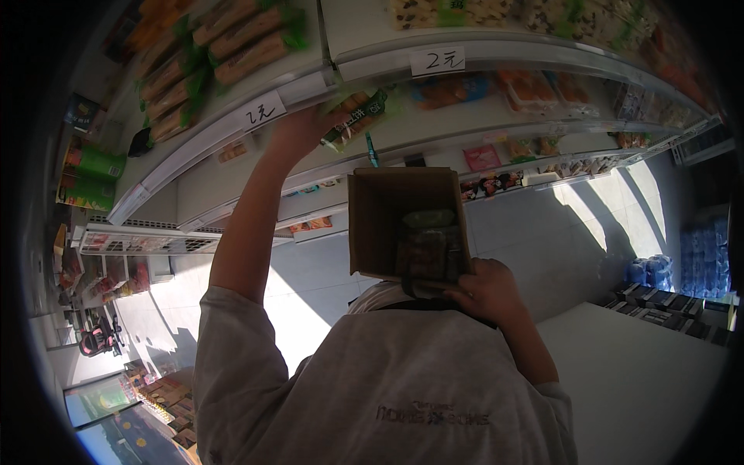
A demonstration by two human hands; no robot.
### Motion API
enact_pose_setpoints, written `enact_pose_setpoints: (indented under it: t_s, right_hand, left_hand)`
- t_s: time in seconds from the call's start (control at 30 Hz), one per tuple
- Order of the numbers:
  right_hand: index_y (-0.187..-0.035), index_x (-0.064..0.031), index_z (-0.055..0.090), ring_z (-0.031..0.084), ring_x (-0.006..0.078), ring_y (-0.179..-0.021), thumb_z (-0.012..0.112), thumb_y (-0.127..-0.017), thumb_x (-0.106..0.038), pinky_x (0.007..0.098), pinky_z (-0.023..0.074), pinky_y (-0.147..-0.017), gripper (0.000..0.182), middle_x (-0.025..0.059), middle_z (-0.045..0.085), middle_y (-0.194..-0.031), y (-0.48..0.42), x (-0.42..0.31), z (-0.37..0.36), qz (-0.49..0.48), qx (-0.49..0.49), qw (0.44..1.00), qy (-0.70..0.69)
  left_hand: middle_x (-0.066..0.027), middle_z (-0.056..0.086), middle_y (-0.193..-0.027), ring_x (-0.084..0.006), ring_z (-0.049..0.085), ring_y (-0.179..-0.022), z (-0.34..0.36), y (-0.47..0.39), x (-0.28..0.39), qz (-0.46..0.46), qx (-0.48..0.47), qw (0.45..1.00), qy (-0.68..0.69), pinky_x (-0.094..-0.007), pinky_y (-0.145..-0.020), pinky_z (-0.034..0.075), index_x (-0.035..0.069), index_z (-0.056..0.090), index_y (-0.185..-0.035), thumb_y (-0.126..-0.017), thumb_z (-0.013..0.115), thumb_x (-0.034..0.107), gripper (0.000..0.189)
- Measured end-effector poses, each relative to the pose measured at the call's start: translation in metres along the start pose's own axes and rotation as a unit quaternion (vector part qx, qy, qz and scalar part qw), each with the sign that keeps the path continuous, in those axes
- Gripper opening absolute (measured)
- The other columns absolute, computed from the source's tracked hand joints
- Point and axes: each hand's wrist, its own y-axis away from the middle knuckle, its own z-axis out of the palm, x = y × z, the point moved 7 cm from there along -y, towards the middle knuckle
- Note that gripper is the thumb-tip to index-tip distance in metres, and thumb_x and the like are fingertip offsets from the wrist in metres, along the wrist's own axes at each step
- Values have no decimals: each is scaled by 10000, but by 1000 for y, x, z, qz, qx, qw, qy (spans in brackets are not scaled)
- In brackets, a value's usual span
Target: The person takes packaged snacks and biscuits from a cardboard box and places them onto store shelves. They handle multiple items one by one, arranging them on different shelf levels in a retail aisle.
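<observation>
My left hand (299, 133) reaches up to a shelf, its fingers on a clear packet of bread rolls with green print (361, 116). The packet lies tilted under the upper shelf's edge, and part of my hand is in that edge's shadow. Lower down, my right hand (488, 290) grips the near right corner of an open cardboard box (372, 221) held against my body. Inside the box, a green-wrapped packet (428, 218) lies above a clear-wrapped food packet (423, 253); the box's depths are dark.
An upper shelf carries long bread packets (250, 52) and has a handwritten price card (437, 61) on its edge. Orange food trays (526, 90) sit on the shelf below. Blue bottle packs (703, 256) stand at the right, near a white table (633, 372).
</observation>
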Motion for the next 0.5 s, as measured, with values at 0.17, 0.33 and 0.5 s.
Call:
enact_pose_setpoints:
  t_s: [0.17, 0.33, 0.5]
  right_hand:
    - [-768, -100, 708, 672, 375, -859, 825, -853, -400, 504, 559, -753, 333, 159, 632, -898, 6, 5, 3, 43, -45, 998, 5]
    - [-774, -103, 710, 678, 379, -851, 828, -851, -392, 503, 562, -765, 321, 159, 645, -907, 15, 8, -5, 63, -46, 997, 6]
    - [-702, -110, 647, 622, 360, -747, 869, -798, -360, 503, 493, -669, 348, 126, 561, -796, 25, 15, -12, 69, 13, 998, 0]
  left_hand:
    - [-181, 729, -1262, -391, 683, -1174, 35, -65, 4, 49, 0, 996, -81, -494, -1018, 524, 67, 676, -1358, -951, 795, 402, 541]
    - [-196, 722, -1225, -396, 677, -1153, 77, -99, -9, 77, 12, 991, -105, -495, -993, 523, 52, 667, -1340, -952, 786, 373, 517]
    - [-212, 715, -1187, -400, 671, -1132, 114, -112, -22, 86, 54, 989, -106, -496, -968, 521, 37, 657, -1321, -954, 777, 345, 494]
